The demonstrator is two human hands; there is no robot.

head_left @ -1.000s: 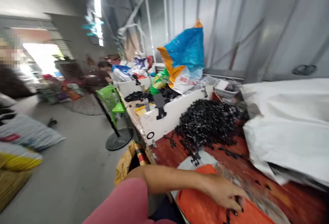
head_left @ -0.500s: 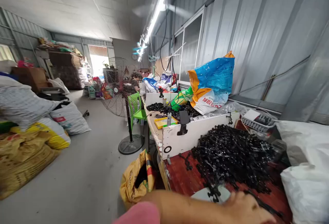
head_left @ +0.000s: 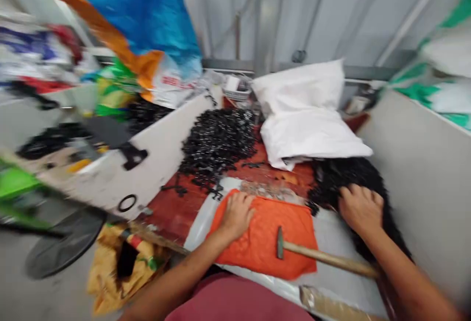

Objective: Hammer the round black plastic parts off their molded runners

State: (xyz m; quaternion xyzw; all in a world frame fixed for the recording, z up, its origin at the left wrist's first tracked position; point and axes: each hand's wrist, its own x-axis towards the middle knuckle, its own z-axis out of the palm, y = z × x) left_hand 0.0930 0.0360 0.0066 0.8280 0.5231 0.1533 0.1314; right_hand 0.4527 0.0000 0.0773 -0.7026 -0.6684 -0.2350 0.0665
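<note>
A: Where does the left hand (head_left: 235, 217) rest, and why there?

B: It lies palm down on the left part of the orange cloth (head_left: 261, 223), near its far edge. Perhaps its weight keeps the cloth from sliding. The fingers bend down a little; whether they pinch the fabric, I cannot tell.

A: And the right hand (head_left: 362, 209)?

B: It is at the dark heap (head_left: 364, 171), on the right side of the worktop (head_left: 172, 214). The fingertips are hidden there, so I cannot tell if they hold a piece.

A: Why does the hammer (head_left: 320, 256) lie between the hands?

B: Its head is on the cloth, which maybe serves as a soft pad. The handle points toward the right forearm, so I judge it suits the right hand's reach.

A: And the black pile (head_left: 221, 139)?

B: It lies beyond the cloth, to the left, just beside the white board (head_left: 158, 159). I suppose this board stops the small pieces from spreading.
</note>
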